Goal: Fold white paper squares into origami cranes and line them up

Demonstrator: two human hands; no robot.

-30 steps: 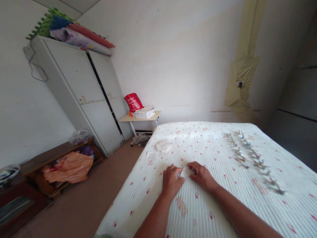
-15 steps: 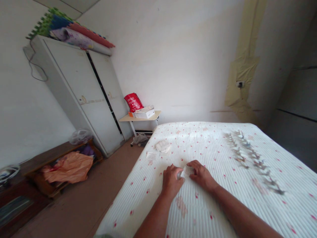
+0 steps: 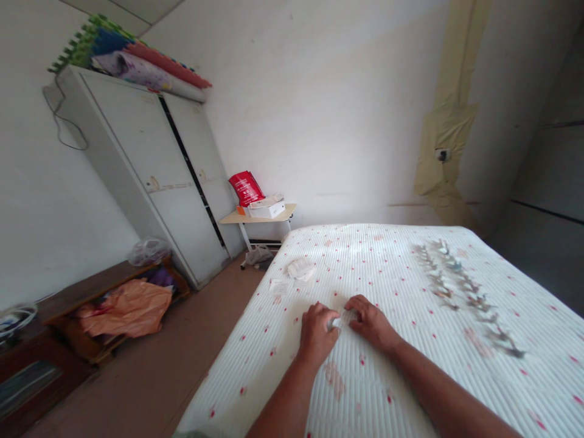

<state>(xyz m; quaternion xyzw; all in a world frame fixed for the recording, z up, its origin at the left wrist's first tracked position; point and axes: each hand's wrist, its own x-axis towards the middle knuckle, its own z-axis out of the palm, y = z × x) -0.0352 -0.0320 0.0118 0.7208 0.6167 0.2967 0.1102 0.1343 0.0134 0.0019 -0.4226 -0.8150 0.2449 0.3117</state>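
My left hand (image 3: 317, 331) and my right hand (image 3: 370, 323) are close together over the bed, with a narrow gap between their fingertips. A small piece of white paper (image 3: 336, 323) is pinched between my left thumb and curled fingers. Paper with faint print (image 3: 348, 316) also shows at my right fingertips, where thumb and forefinger bend around it. Its exact shape is partly covered by the fingers. Beyond my left hand lies a loose pile of printed paper slips (image 3: 301, 267), with a single slip (image 3: 279, 286) beside it.
Several small, folded-looking pieces (image 3: 477, 301) stand in two blurred rows on the right of the quilted mattress (image 3: 365, 395). A small table (image 3: 230, 218) holding a red bag (image 3: 246, 187) and white box (image 3: 269, 210) stands beyond the left edge, near a grey cabinet (image 3: 137, 152).
The paper between my hands has shifted and shows less; a small white edge now stands out at my left fingertips. Both hands have hardly moved.
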